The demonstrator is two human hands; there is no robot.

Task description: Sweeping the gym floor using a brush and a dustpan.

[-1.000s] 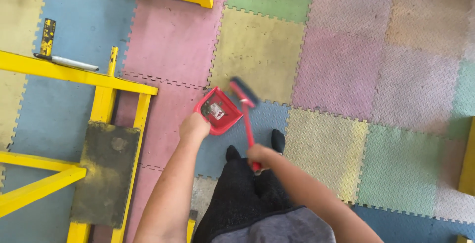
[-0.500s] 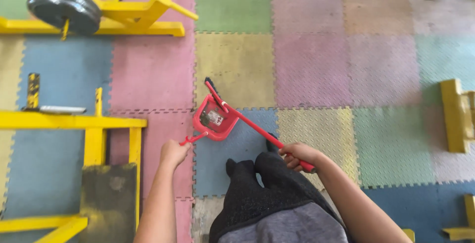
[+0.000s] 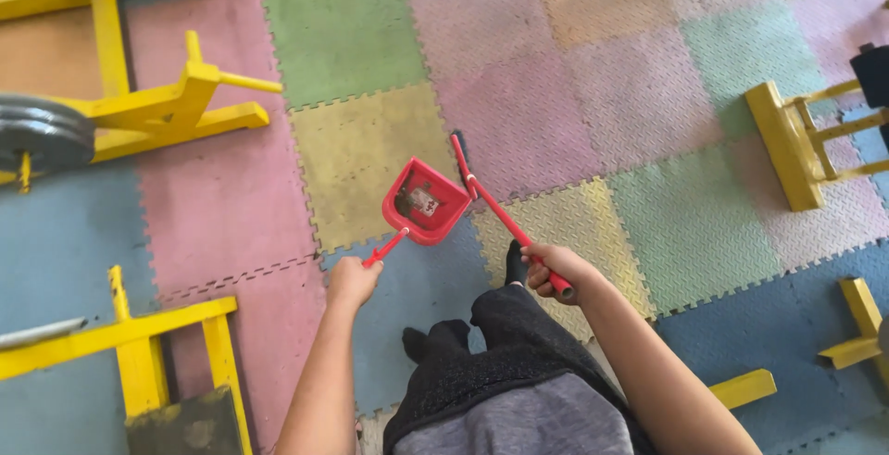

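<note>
My left hand (image 3: 351, 281) grips the thin handle of a red dustpan (image 3: 428, 201), which is lifted off the floor with a scrap of litter inside. My right hand (image 3: 549, 268) holds the red handle of a small brush (image 3: 470, 177); its dark head sits by the dustpan's right edge. Both are held over the yellow and blue floor mats in front of my legs, which are in dark trousers (image 3: 482, 362).
Coloured interlocking foam mats (image 3: 556, 103) cover the floor. Yellow metal gym frames stand at upper left (image 3: 176, 103), lower left (image 3: 139, 344) and right (image 3: 796, 140). A black weight plate (image 3: 42, 136) hangs at the left edge.
The view has swung and moved right. Both hands lifted the dustpan and brush off the floor; the brush head now rests beside the pan instead of sweeping into it.
</note>
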